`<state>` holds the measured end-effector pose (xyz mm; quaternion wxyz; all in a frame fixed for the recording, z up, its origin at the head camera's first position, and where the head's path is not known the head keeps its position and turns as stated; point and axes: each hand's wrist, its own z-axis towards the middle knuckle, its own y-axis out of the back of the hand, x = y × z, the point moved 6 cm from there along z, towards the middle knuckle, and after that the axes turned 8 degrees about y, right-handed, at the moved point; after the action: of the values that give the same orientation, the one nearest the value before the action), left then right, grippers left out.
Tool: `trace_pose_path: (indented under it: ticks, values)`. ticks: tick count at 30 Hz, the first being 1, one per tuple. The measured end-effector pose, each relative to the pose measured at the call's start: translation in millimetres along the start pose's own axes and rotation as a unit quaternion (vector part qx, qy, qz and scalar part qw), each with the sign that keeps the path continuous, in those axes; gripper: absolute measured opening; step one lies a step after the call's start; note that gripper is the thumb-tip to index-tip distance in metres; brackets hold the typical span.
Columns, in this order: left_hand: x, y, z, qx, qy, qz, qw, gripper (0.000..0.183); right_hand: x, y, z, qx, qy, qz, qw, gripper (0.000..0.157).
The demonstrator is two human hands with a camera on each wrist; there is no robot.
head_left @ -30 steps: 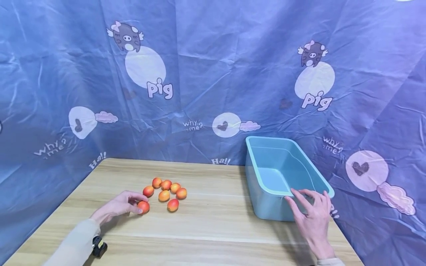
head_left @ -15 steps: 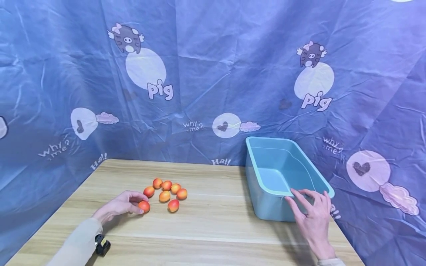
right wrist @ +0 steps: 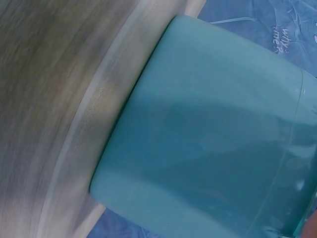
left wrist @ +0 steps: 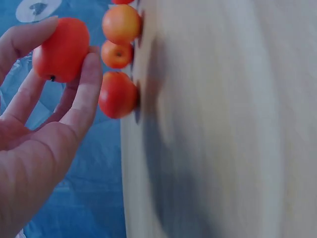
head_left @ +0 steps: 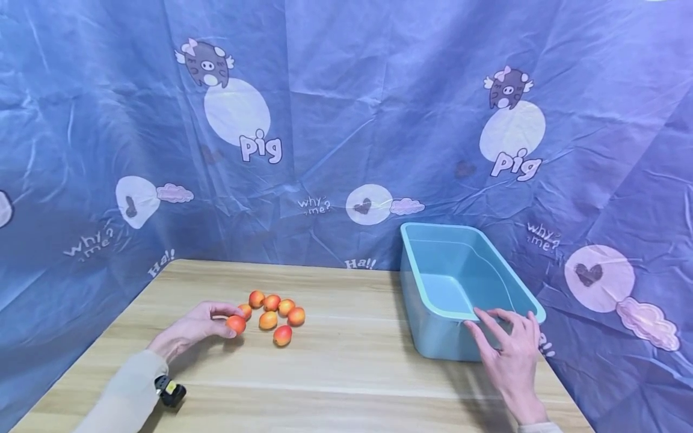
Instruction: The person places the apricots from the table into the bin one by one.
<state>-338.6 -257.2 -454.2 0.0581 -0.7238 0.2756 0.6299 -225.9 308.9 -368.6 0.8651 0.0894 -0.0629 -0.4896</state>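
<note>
My left hand (head_left: 190, 328) pinches a small red-orange fruit (head_left: 235, 325) between thumb and fingers, just above the table. In the left wrist view that fruit (left wrist: 62, 49) hangs apart from the tabletop, a dark spot at its lower end. Close behind it lies another fruit (head_left: 245, 311), partly hidden. Several similar fruits, such as a yellow-orange one (head_left: 267, 320) and a red one (head_left: 282, 335), are grouped to the right. At the near rim of a deep blue plastic bin (head_left: 441, 334), my right hand (head_left: 511, 358) holds the edge with thumb and fingers.
The bin stands at the right side of a wooden table (head_left: 335, 385), its visible inside bare. A blue printed cloth (head_left: 325, 138) hangs behind and along both sides. A black device (head_left: 171, 392) is strapped to the left wrist.
My left hand has raised the pinched fruit off the table and shifted it slightly away from me, so it now overlaps the fruit behind. The right hand has stayed at the bin's rim.
</note>
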Motion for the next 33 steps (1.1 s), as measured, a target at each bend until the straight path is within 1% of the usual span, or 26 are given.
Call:
trace_pose_path:
  ticks: [3, 6, 9, 13, 17, 21, 25, 29, 33]
  values:
    - [-7.0, -3.2, 4.5, -0.021, -0.003, 0.009, 0.9997, 0.053, 0, -0.5, -1, 0.0, -0.002, -0.002, 1.0, 0.05]
    - [-11.6, -11.6, 12.0, -0.04, 0.002, 0.0, 0.9992, 0.05, 0, 0.4, -1, 0.007, -0.005, -0.006, 1.0, 0.051]
    - [-16.4, -23.5, 21.0, -0.046, -0.007, -0.009, 0.9989, 0.051, 1, 0.7, -3, 0.01, -0.01, -0.007, 1.0, 0.053]
    - [-25.1, -40.5, 34.8, -0.045, -0.017, -0.022, 0.9986, 0.055, 1, 1.2, -3, 0.006, -0.016, -0.008, 1.0, 0.055]
    - [-34.6, -54.3, 48.3, -0.052, -0.016, -0.008, 0.9985, 0.054, 0, 1.7, -1, 0.007, -0.017, -0.009, 1.0, 0.056]
    - [-41.5, -63.5, 57.5, -0.064, -0.008, 0.0, 0.9979, 0.05, 1, 0.0, -1, 0.011, -0.019, -0.004, 1.0, 0.057]
    - [-47.2, -73.1, 66.4, -0.072, 0.002, -0.021, 0.9972, 0.046, 1, -1.3, -1, 0.012, -0.02, -0.004, 1.0, 0.057]
    - [-52.4, -83.4, 74.7, -0.09, 0.014, -0.031, 0.9953, 0.049, 1, -1.0, -1, 0.011, -0.019, -0.008, 1.0, 0.057]
    - [-58.2, -94.7, 83.2, -0.095, 0.018, -0.044, 0.9943, 0.051, 1, 0.6, -2, 0.009, -0.017, -0.011, 1.0, 0.056]
